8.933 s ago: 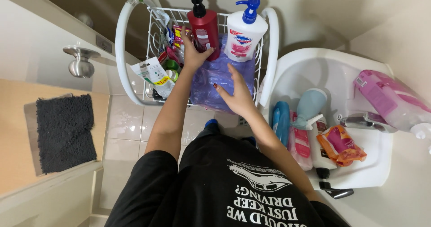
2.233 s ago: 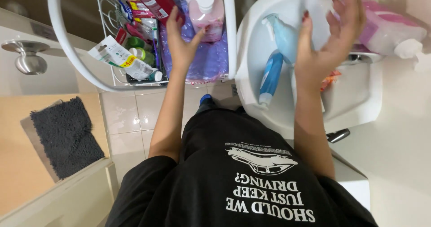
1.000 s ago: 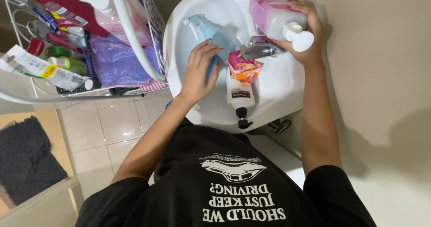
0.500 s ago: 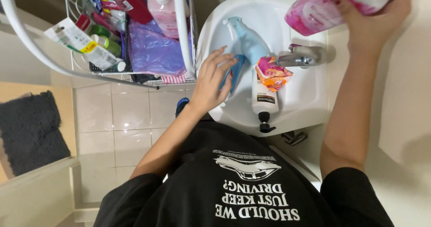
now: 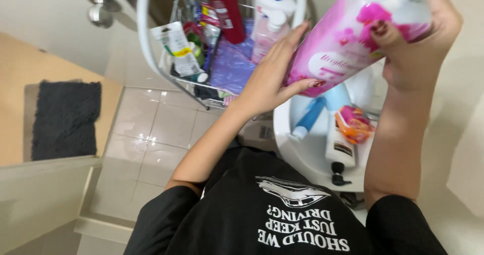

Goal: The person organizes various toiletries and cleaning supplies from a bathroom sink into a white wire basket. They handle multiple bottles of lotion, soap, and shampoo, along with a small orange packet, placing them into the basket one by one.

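Both hands gripped the pink pump bottle [image 5: 348,38] above the white sink [image 5: 312,159]: right hand [image 5: 413,43] grasped its upper part, left hand [image 5: 275,76] cupped its base. Wire rack [image 5: 151,58] stood left.

Bottle [image 5: 348,38]: pink, floral print, white cap. Pump bottle [image 5: 227,8]: red. Mat [image 5: 65,119]: dark grey. Floor tiles [image 5: 151,129]: cream.

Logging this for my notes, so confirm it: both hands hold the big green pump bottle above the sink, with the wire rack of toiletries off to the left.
Wrong in one respect: the pump bottle is pink, not green, as the head view shows. The left hand and the right hand do hold it above the sink, and the wire rack of toiletries stands to the left.
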